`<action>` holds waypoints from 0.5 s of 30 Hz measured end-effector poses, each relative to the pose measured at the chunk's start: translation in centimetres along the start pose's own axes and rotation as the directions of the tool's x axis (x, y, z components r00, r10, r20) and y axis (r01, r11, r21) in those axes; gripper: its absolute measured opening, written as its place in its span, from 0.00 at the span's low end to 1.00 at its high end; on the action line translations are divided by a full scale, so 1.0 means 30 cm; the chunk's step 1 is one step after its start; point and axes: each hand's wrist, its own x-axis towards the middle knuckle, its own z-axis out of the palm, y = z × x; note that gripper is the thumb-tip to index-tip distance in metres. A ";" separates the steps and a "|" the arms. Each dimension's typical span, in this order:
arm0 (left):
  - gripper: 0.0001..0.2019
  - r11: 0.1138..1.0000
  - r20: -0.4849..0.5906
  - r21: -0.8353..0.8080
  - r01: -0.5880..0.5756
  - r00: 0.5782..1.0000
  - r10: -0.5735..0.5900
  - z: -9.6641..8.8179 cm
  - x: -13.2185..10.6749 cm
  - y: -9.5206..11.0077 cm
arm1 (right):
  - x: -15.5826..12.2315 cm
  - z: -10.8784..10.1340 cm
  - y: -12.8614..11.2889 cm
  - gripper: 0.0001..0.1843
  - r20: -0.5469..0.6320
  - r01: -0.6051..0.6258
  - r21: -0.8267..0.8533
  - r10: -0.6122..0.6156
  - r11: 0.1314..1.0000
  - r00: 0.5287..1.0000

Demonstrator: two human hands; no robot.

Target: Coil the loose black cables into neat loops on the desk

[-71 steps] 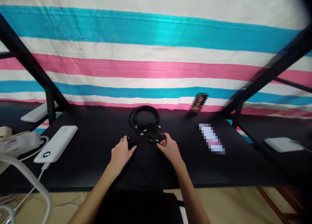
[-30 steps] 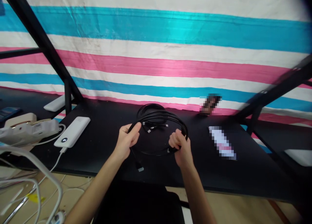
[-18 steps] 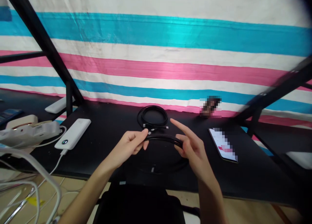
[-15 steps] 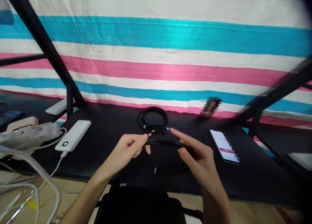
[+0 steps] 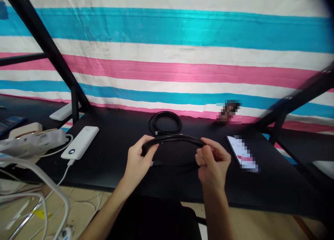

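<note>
Your right hand [image 5: 215, 161], index finger now curled in, and left hand [image 5: 139, 156] grasp a looped, glossy black cable [image 5: 179, 138] behind the front edge of the black worktop [image 5: 109, 163], likely steadying it.

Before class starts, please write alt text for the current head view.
A person's left hand and right hand hold a black cable bundle above a black table. A coiled cable lies beyond, a white device left, a phone right.

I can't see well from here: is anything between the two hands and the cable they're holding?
Nothing visible: the left hand and right hand grip the held cable directly. The other coil lies beyond it.
</note>
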 end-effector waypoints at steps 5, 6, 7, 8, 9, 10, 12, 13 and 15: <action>0.20 0.984 0.263 -0.105 0.145 0.958 -0.113 -0.020 0.013 0.002 | 0.005 -0.008 0.034 0.14 0.031 -0.139 -0.038 0.140 0.990 0.990; 0.23 0.973 0.335 -0.129 0.191 0.932 -0.138 -0.026 0.015 0.002 | 0.010 -0.017 0.034 0.14 0.042 -0.137 -0.078 0.141 0.987 0.989; 0.25 0.964 0.380 -0.140 0.226 0.911 -0.159 -0.030 0.016 0.002 | 0.016 -0.026 0.031 0.14 0.065 -0.122 -0.122 0.131 0.985 0.989; 0.27 0.960 0.392 -0.136 0.243 0.904 -0.173 -0.032 0.015 0.005 | 0.020 -0.033 0.022 0.14 0.097 -0.098 -0.167 0.115 0.981 0.989; 0.27 0.964 0.375 -0.120 0.235 0.910 -0.175 -0.032 0.014 0.011 | 0.021 -0.036 0.010 0.14 0.133 -0.067 -0.211 0.097 0.975 0.986; 0.26 0.974 0.340 -0.088 0.209 0.925 -0.168 -0.030 0.012 0.020 | 0.020 -0.036 -0.006 0.13 0.170 -0.036 -0.252 0.081 0.967 0.982; 0.23 0.991 0.269 0.013 0.130 0.954 -0.129 -0.019 0.005 0.047 | 0.007 -0.021 -0.041 0.11 0.244 0.020 -0.326 0.064 0.945 0.968; 0.22 0.994 0.256 0.070 0.085 0.961 -0.101 -0.010 0.001 0.064 | -0.004 -0.008 -0.057 0.11 0.282 0.043 -0.354 0.063 0.934 0.958; 0.21 0.985 0.275 0.174 0.012 0.960 -0.060 0.008 -0.004 0.097 | -0.029 0.020 -0.078 0.12 0.352 0.074 -0.380 0.070 0.922 0.933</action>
